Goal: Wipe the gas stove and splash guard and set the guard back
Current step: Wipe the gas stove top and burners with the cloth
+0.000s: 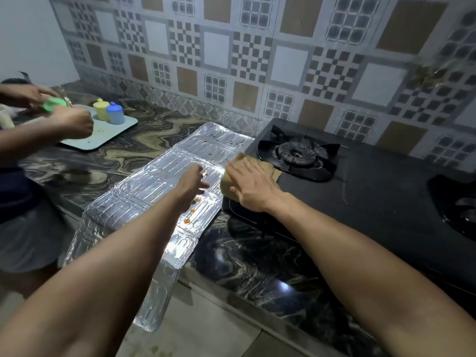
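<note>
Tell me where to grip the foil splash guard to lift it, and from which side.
Judging by its pose, grip the splash guard at its long left edge, coming from the left. It lies flat and thin on the counter, with its near end overhanging; the right hand and cloth occupy the stove-side edge.

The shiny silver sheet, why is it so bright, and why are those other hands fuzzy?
Head view: the crinkled silver foil splash guard mirrors light, giving white glare near the left hand; another glint shows on the dark marbled counter; the second person's hands look motion-blurred; the wide lens bends the edges.
</note>
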`<state>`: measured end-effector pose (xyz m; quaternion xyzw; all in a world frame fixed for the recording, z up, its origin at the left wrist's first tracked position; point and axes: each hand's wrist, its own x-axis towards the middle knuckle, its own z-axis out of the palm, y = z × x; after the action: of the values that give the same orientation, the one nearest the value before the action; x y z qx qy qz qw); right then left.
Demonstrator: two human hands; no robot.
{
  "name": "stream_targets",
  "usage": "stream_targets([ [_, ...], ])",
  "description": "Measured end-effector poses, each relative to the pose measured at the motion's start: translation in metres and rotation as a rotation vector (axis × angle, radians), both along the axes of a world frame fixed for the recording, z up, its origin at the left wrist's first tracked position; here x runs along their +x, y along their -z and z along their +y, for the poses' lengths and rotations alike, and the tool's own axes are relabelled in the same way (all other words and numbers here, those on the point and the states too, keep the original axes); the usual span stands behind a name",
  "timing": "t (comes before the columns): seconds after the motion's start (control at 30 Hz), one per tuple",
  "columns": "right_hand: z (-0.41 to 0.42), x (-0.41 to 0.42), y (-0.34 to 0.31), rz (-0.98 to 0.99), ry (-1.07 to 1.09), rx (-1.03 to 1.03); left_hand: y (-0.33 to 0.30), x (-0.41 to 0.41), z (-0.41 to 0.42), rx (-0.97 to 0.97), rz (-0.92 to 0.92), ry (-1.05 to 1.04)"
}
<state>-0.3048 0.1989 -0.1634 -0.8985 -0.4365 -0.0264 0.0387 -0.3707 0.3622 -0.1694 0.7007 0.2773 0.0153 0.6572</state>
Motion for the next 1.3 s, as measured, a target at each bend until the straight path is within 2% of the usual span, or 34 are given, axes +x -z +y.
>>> stream_targets([
  [0.1,0.001,-0.007,0.005,-0.052,-0.138,0.025,0.004,-0.003,0.001,0.014,0.01,-0.016],
  [0.27,-0.008,-0.022,-0.006,-0.003,-0.296,0.01,0.004,-0.013,0.005,0.028,0.002,-0.067],
  [0.3,-0.011,-0.026,-0.003,0.029,-0.329,0.006,0.003,-0.016,0.006,0.021,0.004,-0.074],
  [0.4,-0.029,-0.048,0.002,0.387,-0.245,0.076,-0.006,-0.026,0.003,0.0,0.008,-0.08],
  [0.47,-0.041,-0.06,-0.003,0.486,-0.188,0.239,-0.013,-0.035,-0.002,-0.027,-0.003,-0.081],
  [0.53,-0.051,-0.064,-0.011,0.604,-0.118,0.503,-0.019,-0.045,-0.01,-0.055,-0.018,-0.063],
  [0.67,-0.058,-0.062,-0.019,1.069,0.159,1.032,-0.023,-0.07,-0.034,-0.146,-0.017,0.094],
  [0.73,-0.062,-0.063,-0.023,1.218,0.249,1.182,-0.021,-0.081,-0.047,-0.245,-0.02,0.188],
  [0.8,-0.065,-0.066,-0.027,1.287,0.313,1.251,-0.016,-0.089,-0.058,-0.304,-0.038,0.224],
  [1.0,-0.071,-0.082,-0.023,1.504,0.4,1.291,-0.019,-0.106,-0.076,-0.495,-0.118,0.078],
  [1.2,-0.073,-0.096,-0.022,1.701,0.316,1.223,-0.025,-0.119,-0.075,-0.525,-0.052,0.078],
  [1.3,-0.073,-0.102,-0.024,1.661,0.137,1.009,-0.028,-0.128,-0.076,-0.478,-0.045,0.077],
])
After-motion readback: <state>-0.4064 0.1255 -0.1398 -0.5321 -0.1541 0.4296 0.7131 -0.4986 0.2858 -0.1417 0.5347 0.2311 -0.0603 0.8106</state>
